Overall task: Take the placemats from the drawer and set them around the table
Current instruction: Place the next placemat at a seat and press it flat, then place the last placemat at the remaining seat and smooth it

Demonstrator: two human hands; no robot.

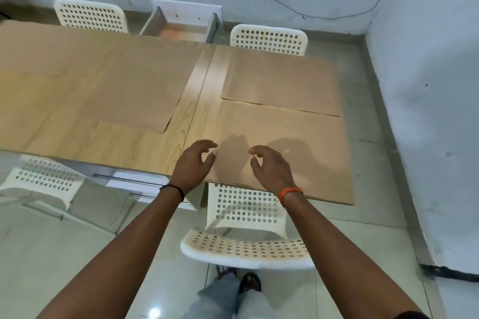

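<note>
Hovering just above the near mat (280,153), both hands hold nothing: the left hand (193,163) and right hand (270,167) hang with fingers loosely curled, palms facing each other, each casting a shadow on the mat below. No finger clearly touches the mat; contact cannot be confirmed. Judgement: the spread of the hands suits letting go of, or squaring up, a sheet laid flat at this seat.

The near mat lies at the surface's (199,96) near right corner, its front edge flush with the rim directly above a white chair (248,230) — one mat per seat appears to be the logic.

Beyond it, a second mat (281,80) lies edge to edge with the first, possibly overlapping slightly at the seam, and faces the far right chair (269,39).

Left of the centre seam, a third mat (134,90) lies flat, well apart from the right pair. Further left, tan areas may be more mats; edges are too faint to tell.

A near left chair (44,179) and a far left chair (90,15) complete four seats.

Farthest, the drawer (181,26) stands pulled out between the far chairs; its floor shows bare, with no mats visible inside. Judgement: task near its end.
</note>
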